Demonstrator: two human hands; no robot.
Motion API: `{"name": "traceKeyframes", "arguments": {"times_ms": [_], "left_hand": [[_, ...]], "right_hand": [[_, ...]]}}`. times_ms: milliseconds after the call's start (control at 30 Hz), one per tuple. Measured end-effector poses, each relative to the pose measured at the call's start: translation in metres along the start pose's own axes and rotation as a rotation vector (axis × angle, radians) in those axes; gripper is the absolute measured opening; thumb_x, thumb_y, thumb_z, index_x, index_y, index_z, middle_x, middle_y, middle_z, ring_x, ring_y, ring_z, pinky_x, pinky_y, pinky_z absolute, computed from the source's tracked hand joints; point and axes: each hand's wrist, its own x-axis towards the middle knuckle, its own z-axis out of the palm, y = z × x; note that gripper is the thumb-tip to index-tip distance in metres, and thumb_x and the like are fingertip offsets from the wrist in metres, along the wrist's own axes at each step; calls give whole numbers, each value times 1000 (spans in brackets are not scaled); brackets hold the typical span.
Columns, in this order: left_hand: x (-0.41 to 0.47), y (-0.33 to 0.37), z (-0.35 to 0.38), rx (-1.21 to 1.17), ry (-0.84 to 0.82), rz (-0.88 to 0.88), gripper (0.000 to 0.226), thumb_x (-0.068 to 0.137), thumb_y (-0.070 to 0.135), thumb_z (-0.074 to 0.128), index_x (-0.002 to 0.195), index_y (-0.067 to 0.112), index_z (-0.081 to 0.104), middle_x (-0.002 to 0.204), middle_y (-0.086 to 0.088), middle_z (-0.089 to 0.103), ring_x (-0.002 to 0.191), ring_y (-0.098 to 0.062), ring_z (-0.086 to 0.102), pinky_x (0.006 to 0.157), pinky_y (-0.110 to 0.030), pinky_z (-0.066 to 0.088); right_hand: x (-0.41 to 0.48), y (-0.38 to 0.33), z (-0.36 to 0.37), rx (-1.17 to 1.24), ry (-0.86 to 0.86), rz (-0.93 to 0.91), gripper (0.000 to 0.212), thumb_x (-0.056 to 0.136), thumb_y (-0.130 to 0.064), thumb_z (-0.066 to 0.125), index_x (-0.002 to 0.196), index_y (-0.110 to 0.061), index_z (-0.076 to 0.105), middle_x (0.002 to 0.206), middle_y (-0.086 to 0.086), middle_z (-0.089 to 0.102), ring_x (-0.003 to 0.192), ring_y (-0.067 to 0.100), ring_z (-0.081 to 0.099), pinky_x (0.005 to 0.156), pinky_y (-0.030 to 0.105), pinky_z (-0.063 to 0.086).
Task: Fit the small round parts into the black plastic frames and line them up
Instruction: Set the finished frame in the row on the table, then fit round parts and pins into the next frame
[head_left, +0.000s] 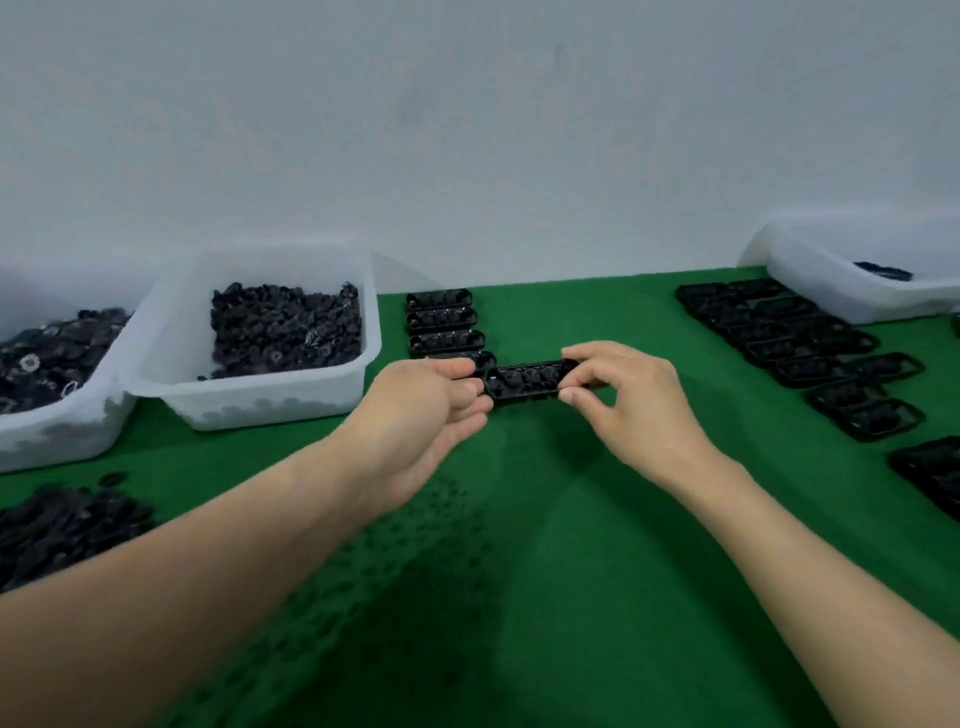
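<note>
Frame (527, 381): black, round parts seated, held above the green tabletop (597, 545)
Left hand (426, 410): fingers pinching its left end
Right hand (623, 405): fingers gripping its right end

Just the one head-worn cam here, wide-angle, looking forward and down over the green counter (571, 571) from close up, with the white wall (467, 130) filling the far half.
</note>
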Motion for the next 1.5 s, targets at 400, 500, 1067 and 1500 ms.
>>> {"name": "traceKeyframes", "arguments": {"times_ms": [400,500,1067,1500], "left_hand": [[167,84,25,-159,-30,-135,90,89,65,23,139,-10,16,145,-34,15,134,-47,18,107,-47,26],[185,83,24,-150,-19,-141,90,89,65,22,139,-9,15,146,-33,15,134,-48,17,106,-50,27],[159,89,9,-101,-59,-70,62,98,45,24,125,-8,42,131,-31,44,119,-39,46,94,-42,41],[-150,2,-167,584,93,381,25,88,14,52,87,29,71,85,-4,71,72,-12,65,64,-19,49]], "right_hand": [[145,84,60,-54,48,108,9,82,-11,66,80,-7,73,90,6,66,90,19,57,84,28,43],[157,93,69,-57,9,131,8,83,-12,66,83,-6,72,96,5,64,91,19,56,85,26,41],[141,75,62,-100,95,49,11,86,-13,61,94,-10,68,98,5,61,89,17,54,85,28,42],[-21,-190,62,273,-592,-604,13,82,-33,60,87,-23,68,82,-8,64,74,4,54,67,18,44]]}}
